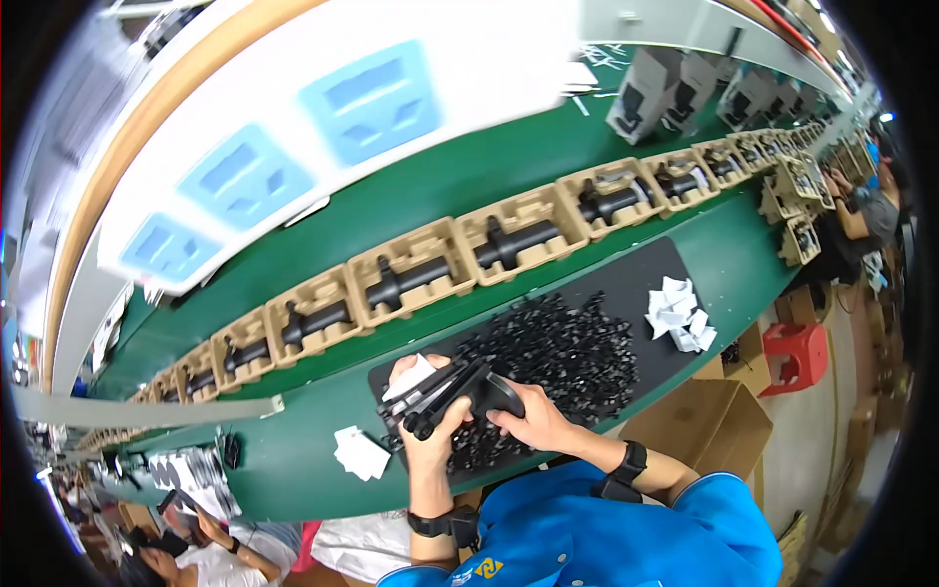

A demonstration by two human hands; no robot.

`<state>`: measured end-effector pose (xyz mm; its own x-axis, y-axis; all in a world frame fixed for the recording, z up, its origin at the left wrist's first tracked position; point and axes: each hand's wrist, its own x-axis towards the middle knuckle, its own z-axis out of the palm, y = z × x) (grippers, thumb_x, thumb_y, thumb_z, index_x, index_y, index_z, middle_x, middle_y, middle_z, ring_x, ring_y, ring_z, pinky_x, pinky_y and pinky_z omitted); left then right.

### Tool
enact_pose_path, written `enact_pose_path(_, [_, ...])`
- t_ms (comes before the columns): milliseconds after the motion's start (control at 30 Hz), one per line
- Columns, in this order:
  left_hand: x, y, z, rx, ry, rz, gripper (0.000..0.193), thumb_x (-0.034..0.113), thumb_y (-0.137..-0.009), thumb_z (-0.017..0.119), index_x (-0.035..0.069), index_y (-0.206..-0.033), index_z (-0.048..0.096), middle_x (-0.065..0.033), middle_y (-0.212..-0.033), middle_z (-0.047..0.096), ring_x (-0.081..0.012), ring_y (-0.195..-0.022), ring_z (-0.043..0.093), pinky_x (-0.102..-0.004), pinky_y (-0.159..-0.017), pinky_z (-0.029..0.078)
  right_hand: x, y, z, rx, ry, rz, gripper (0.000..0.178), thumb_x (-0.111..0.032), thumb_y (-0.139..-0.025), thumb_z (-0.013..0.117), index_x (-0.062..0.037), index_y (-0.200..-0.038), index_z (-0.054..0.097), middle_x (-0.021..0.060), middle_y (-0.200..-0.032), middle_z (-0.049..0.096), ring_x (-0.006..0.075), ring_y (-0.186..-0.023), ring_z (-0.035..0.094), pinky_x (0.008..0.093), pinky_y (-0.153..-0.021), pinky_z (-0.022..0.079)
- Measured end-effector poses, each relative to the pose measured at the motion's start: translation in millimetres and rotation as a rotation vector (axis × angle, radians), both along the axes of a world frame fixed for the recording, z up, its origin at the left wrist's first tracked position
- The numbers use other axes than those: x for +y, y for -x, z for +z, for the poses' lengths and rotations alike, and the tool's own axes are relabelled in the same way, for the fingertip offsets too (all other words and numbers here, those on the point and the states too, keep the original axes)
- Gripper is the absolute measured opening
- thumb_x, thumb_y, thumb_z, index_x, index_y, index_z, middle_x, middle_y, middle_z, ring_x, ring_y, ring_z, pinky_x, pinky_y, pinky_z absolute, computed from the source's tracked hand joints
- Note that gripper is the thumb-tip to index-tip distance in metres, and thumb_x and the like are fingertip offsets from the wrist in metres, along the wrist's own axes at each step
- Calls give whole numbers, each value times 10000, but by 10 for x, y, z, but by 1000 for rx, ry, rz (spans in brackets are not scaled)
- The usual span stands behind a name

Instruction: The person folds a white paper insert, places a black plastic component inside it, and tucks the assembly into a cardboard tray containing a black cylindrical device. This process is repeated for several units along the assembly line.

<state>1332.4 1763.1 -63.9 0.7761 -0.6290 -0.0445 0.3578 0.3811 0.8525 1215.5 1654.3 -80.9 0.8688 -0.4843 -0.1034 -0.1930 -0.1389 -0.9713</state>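
Over the black mat [665, 256] I hold a black handheld device [442, 393] with a bar-like body and a rounded handle, much like a folded phone gimbal. My left hand [428, 445] is wrapped round its body, and a white paper piece [413, 376] also shows in that hand. The fingers of my right hand [536, 421] close on the rounded end of the same device. Just beyond and below both hands spreads a heap of small black parts [577, 342]. What exactly the small parts are is too fine to tell.
Beyond the mat runs a row of brown moulded trays [411, 284] holding black devices. White paper pieces lie in one pile [677, 315] at right and another [362, 453] at left. A cardboard box [699, 430] and red stool [794, 357] stand at right. Other people work at both ends.
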Motion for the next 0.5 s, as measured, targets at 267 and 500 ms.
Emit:
enact_pose_path(267, [-458, -179, -8, -74, -88, 101, 619, -48, -765, 635, 62, -1283, 314, -139, -982, 554, -229, -722, 623, -297, -482, 562, -935, 155, 540, -97, -563, -300, 525, -76, -803, 596, 31, -1264, 369, 122, -961, 598, 160, -738, 613, 270, -434, 523])
enact_pose_path(500, [-286, -137, -32, -183, -213, 317, 620, -12, -770, 658, 57, -1286, 321, -140, -999, 579, -215, -738, 613, -287, -471, 552, -2589, -152, -466, 234, 846, -389, 558, -99, -808, 609, -19, -1277, 317, 271, -976, 596, 434, -773, 601, 474, -670, 498])
